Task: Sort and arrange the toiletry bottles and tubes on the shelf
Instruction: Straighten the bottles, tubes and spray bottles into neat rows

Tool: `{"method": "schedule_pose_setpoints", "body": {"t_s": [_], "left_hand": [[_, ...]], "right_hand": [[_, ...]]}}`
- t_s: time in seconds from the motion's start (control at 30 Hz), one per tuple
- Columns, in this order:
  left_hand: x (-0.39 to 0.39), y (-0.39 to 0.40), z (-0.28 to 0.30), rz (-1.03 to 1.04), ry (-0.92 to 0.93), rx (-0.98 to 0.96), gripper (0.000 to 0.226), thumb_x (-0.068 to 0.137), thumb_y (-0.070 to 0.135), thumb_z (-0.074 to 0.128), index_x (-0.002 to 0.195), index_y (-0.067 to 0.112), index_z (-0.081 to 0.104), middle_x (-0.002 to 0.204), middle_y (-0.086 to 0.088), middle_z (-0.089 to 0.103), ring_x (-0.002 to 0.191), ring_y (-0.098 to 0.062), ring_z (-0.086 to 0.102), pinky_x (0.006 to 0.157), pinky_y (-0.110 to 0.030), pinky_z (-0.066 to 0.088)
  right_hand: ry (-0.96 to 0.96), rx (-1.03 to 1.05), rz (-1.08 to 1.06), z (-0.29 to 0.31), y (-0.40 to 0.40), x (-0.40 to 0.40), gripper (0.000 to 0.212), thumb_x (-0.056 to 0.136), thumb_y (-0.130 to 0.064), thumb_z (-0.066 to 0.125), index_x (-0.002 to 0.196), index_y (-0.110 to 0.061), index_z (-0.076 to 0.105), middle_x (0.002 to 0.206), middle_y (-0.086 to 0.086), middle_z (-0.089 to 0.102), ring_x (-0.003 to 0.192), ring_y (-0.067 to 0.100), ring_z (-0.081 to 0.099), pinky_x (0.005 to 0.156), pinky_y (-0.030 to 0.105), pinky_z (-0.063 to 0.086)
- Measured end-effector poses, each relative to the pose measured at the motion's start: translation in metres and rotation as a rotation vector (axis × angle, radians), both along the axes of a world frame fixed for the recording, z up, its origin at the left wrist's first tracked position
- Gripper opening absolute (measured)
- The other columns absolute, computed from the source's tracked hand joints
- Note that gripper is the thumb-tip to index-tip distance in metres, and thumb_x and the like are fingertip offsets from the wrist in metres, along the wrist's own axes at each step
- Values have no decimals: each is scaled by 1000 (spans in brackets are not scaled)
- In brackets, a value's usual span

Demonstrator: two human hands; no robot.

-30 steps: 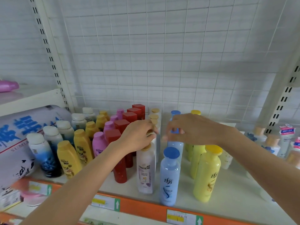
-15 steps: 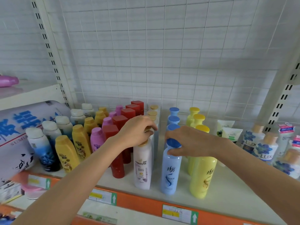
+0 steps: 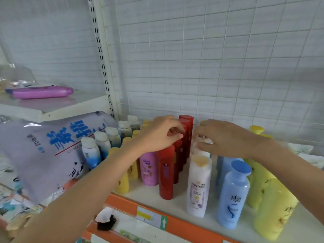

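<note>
- At centre frame, on the white shelf (image 3: 201, 223) with its orange front edge, the toiletry bottles stand upright in colour rows running front to back: red bottles (image 3: 166, 172), white Pantene bottles (image 3: 199, 186), blue bottles (image 3: 233, 195), yellow bottles (image 3: 275, 207) at lower right.
- The left hand (image 3: 157, 134) hovers over the caps of the red row, fingers (image 3: 177, 135) curled in a pinch; whether they actually grip a cap I cannot tell.
- The right hand (image 3: 226, 137) reaches over the white row further back, fingers bent around a pale bottle top there; a firm hold looks likely but is partly hidden.
- Judging by shape, these are stiff, smooth plastic bottles, probably full and fairly heavy, tall and narrow, so easily toppled like dominoes.
- Best hold seems the shoulder or upper body just under the cap, not the slick cap alone.
</note>
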State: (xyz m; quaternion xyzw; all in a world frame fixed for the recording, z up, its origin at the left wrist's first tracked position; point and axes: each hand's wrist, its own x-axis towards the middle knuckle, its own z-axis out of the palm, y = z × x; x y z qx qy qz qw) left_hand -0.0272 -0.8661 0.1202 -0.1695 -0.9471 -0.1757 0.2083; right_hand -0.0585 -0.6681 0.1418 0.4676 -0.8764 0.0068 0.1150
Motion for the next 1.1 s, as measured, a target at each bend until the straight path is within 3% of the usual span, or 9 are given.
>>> {"method": "schedule_pose_setpoints", "body": {"t_s": [0.07,0.17,0.3,0.47,0.83,0.97,1.1], "left_hand": [[3,-38,7,58,4,-2,13,86,21,64,97,18,70,87,10,57,78,-4,56,67,-4,38],[3,-103,15,157,-20,41,15,87,19,62,99,15,69,93,4,62,81,-7,58,69,-12,43],[-12,-183,17,283,-86,87,16,87,15,61,101,11,68,95,1,65,87,-13,61,69,-14,42],[-46,-246,9,337,-238,-44,25,90,17,56,113,14,64,118,-5,64,105,-18,59,90,-28,46],[-91,-262,2,184,-409,-146,36,88,19,60,122,11,58,126,-5,59,112,-19,56,89,-25,42],[-106,-256,-8,185,-464,-183,42,85,18,64,125,11,55,126,-6,57,111,-21,55,80,-22,41],[-111,-259,-19,152,-493,-209,53,80,29,70,127,12,53,129,-6,56,115,-22,53,96,-31,43]], "right_hand": [[16,-15,27,2,-28,-5,27,93,-38,46,114,-22,53,100,-13,44,99,8,44,85,25,37],[-34,-39,29,4,-78,-15,27,91,-36,49,111,-20,57,104,-2,55,99,17,52,86,33,44],[-87,-34,10,0,-146,-37,28,90,-33,53,112,-17,61,108,2,61,99,18,55,85,31,45],[-170,-1,-101,-10,-204,-66,30,90,-26,55,117,-14,59,114,5,62,105,20,57,91,33,46],[-245,-58,-272,-22,-273,-104,29,91,-21,52,119,-13,59,122,5,60,112,20,53,94,26,39],[-225,-65,-305,-20,-283,-123,31,91,-19,52,120,-11,58,125,5,59,115,21,52,94,26,38],[-261,-59,-302,-23,-298,-143,38,91,-22,55,127,-12,53,128,6,56,118,21,50,97,27,37]]}}
